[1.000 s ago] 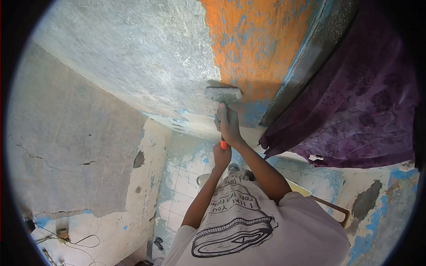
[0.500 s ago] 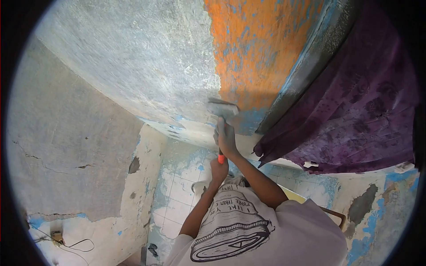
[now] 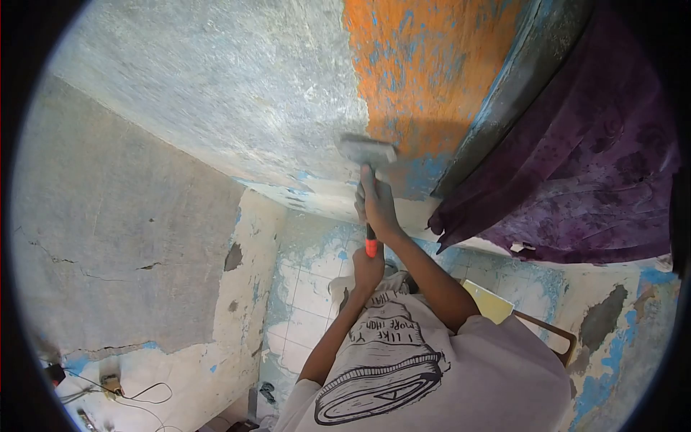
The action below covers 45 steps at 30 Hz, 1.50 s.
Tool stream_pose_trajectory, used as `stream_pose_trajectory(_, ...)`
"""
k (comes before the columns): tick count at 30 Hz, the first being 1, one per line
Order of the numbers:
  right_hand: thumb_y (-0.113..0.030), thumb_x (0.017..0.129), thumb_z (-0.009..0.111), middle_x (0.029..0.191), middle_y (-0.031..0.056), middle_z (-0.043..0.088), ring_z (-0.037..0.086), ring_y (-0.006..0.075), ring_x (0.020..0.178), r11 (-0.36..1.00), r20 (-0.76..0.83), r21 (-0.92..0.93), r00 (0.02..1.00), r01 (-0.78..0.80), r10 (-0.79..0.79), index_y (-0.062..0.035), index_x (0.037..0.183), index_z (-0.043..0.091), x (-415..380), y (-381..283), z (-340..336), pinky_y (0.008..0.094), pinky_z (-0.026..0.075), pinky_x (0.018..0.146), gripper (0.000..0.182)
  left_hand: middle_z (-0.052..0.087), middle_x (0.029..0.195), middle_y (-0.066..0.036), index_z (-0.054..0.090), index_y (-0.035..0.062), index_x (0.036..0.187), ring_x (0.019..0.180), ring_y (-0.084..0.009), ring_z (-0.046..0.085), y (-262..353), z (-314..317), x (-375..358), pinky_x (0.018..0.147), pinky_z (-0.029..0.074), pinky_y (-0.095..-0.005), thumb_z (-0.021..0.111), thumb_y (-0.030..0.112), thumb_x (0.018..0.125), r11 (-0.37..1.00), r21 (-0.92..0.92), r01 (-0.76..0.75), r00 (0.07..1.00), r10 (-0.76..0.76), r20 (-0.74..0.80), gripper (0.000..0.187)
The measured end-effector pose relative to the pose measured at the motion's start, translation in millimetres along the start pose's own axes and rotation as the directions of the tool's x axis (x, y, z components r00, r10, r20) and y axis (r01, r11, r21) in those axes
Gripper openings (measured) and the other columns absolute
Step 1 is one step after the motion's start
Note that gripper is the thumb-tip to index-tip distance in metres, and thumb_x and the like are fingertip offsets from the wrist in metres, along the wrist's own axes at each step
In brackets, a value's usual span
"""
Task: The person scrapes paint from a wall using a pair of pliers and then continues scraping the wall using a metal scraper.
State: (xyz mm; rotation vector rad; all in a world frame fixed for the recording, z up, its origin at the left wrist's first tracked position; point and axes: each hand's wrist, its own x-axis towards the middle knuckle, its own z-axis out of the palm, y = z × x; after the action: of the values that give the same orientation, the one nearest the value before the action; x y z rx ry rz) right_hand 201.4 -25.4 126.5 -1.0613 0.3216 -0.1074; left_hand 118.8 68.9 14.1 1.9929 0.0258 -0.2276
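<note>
A wide-headed tool (image 3: 368,151) with a grey head and a black-and-red handle lies against the wall, where the scraped grey surface meets the orange paint (image 3: 432,79). My right hand (image 3: 376,200) is closed round the upper handle, just below the head. Lower down, my left hand (image 3: 368,266) grips the handle's end by its red part. The head is slightly blurred, and some of my fingers are hidden behind the handle.
A purple curtain (image 3: 576,173) hangs at the right. Cables and a socket box (image 3: 111,385) are at the lower left. Below me are a tiled floor (image 3: 299,324), a yellow panel (image 3: 489,301) and a brown-edged frame (image 3: 551,327).
Both hands and the tool appear slightly higher and further right in view. The whole view has shifted too, with the wall and curtain displaced. Both hands still hold the handle.
</note>
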Motion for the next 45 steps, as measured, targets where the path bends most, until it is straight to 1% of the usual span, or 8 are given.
stream_pose_trajectory(6, -0.053, 0.100, 0.049, 0.055, -0.0084, 0.026, 0.026, 0.0037, 0.040, 1.000, 0.041, 0.010, 0.999, 0.008, -0.008, -0.0166, 0.067, 0.035, 1.3, -1.1, 0.3, 0.0239, 0.019, 0.037, 0.051, 0.057, 0.057, -0.020, 0.058, -0.0093, 0.073, 0.052, -0.0251, 0.056, 11.1, -0.6, 0.4, 0.054, 0.040, -0.0456, 0.059, 0.026, 0.096, 0.992, -0.095, -0.085, 0.996, 0.084, -0.008, 0.042)
stream_pose_trajectory(8, -0.054, 0.100, 0.049, 0.055, -0.0083, 0.026, 0.025, 0.0038, 0.040, 1.000, 0.029, 0.031, 1.000, 0.007, -0.008, -0.0166, 0.067, 0.035, 0.5, 9.6, -5.9, 0.0239, 0.019, 0.037, 0.052, 0.056, 0.057, -0.019, 0.058, -0.0091, 0.074, 0.052, -0.0248, 0.056, -0.4, 1.8, -5.5, 0.053, 0.040, -0.0457, 0.059, 0.025, 0.096, 0.999, -0.021, 0.033, 0.999, -0.032, 0.013, 0.041)
stream_pose_trajectory(16, -0.055, 0.100, 0.049, 0.055, -0.0084, 0.025, 0.024, 0.0040, 0.040, 1.000, 0.091, -0.021, 0.996, 0.003, -0.001, -0.0175, 0.066, 0.032, -1.5, -20.0, 9.2, 0.0241, 0.019, 0.036, 0.053, 0.056, 0.057, -0.017, 0.059, -0.0078, 0.075, 0.051, -0.0233, 0.054, 18.5, -0.6, -3.1, 0.053, 0.040, -0.0447, 0.060, 0.024, 0.096, 0.993, -0.115, -0.023, 0.999, 0.026, 0.028, 0.038)
stream_pose_trajectory(23, -0.054, 0.100, 0.048, 0.055, -0.0085, 0.025, 0.022, 0.0040, 0.040, 0.998, 0.040, -0.014, 0.997, -0.064, 0.064, -0.0175, 0.066, 0.032, -5.6, -6.8, 8.1, 0.0237, 0.018, 0.037, 0.052, 0.055, 0.057, -0.014, 0.058, -0.0070, 0.074, 0.051, -0.0199, 0.050, 20.7, -10.0, -10.8, 0.051, 0.039, -0.0413, 0.059, 0.022, 0.097, 0.991, -0.061, 0.122, 0.991, -0.118, 0.063, 0.037)
stream_pose_trajectory(27, -0.054, 0.100, 0.049, 0.055, -0.0088, 0.024, 0.022, 0.0039, 0.040, 0.999, 0.083, 0.022, 0.996, -0.030, 0.028, -0.0181, 0.066, 0.033, -1.2, -8.0, 12.8, 0.0236, 0.018, 0.037, 0.052, 0.056, 0.057, -0.016, 0.058, -0.0074, 0.074, 0.052, -0.0210, 0.050, 5.9, -8.8, -0.7, 0.052, 0.040, -0.0417, 0.060, 0.024, 0.096, 0.990, -0.106, -0.096, 0.995, 0.095, -0.013, 0.039)
stream_pose_trajectory(31, -0.054, 0.100, 0.048, 0.054, -0.0087, 0.024, 0.022, 0.0040, 0.040, 0.999, -0.011, -0.013, 0.999, -0.051, 0.051, -0.0182, 0.066, 0.032, -2.7, 8.8, 0.6, 0.0234, 0.017, 0.037, 0.052, 0.055, 0.058, -0.019, 0.058, -0.0081, 0.073, 0.051, -0.0211, 0.049, 4.2, -7.2, -9.0, 0.052, 0.039, -0.0420, 0.060, 0.024, 0.097, 1.000, -0.019, -0.005, 1.000, 0.006, 0.015, 0.040)
stream_pose_trajectory(36, -0.055, 0.100, 0.046, 0.053, -0.0080, 0.024, 0.021, 0.0034, 0.039, 0.999, 0.119, -0.007, 0.992, -0.039, 0.039, -0.0177, 0.064, 0.032, -3.9, -28.0, 14.1, 0.0237, 0.016, 0.037, 0.054, 0.056, 0.057, -0.015, 0.059, -0.0073, 0.074, 0.050, -0.0200, 0.048, 24.5, -9.6, -1.5, 0.051, 0.039, -0.0411, 0.059, 0.025, 0.098, 0.993, -0.108, -0.047, 0.998, 0.051, 0.030, 0.040)
stream_pose_trajectory(45, -0.060, 0.098, 0.046, 0.052, -0.0074, 0.024, 0.021, 0.0047, 0.039, 0.996, 0.131, 0.013, 0.988, -0.084, 0.081, -0.0159, 0.065, 0.033, 0.1, 1.9, -7.9, 0.0242, 0.017, 0.037, 0.057, 0.056, 0.056, -0.015, 0.060, -0.0068, 0.076, 0.050, -0.0207, 0.050, 6.8, 0.5, -10.0, 0.050, 0.039, -0.0412, 0.059, 0.024, 0.098, 0.999, -0.040, 0.028, 0.999, -0.029, -0.014, 0.038)
